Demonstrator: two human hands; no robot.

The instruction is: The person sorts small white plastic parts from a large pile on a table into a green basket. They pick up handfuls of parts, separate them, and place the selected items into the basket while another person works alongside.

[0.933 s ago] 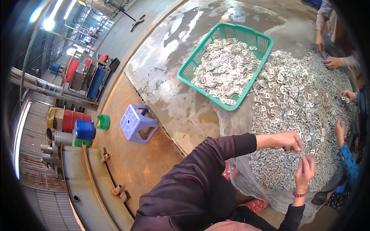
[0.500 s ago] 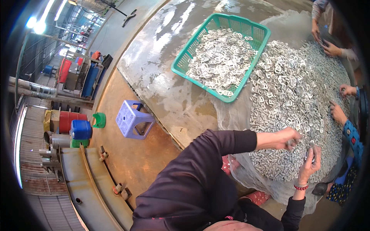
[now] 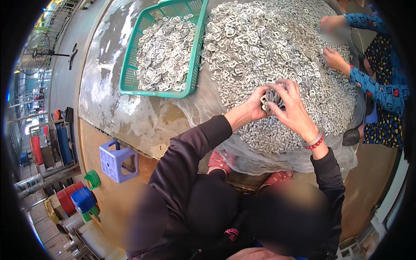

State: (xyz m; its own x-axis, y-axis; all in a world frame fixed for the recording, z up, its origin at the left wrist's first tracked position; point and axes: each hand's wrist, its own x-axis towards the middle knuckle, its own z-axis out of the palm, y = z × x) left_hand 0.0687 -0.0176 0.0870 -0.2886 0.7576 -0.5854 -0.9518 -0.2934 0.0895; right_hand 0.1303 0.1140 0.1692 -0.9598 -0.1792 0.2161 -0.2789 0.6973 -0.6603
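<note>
— gathering a bunch of small metal pieces (image 3: 272, 98), both hands work close together over the big heap (image 3: 277, 56); why so low?
— so that dropped pieces fall back on the pile. the left hand (image 3: 255, 104) has its fingers curled shut around one side of the bunch, the right hand (image 3: 294, 110) cups the other side, fingers bent over it.
— and the green basket (image 3: 130, 69)?
— it sits just beside the heap on the plastic sheet (image 3: 203, 106), within easy reach, already part full of the same pieces.
— the other person's hands (image 3: 336, 58)?
— picking at the far side.
</note>
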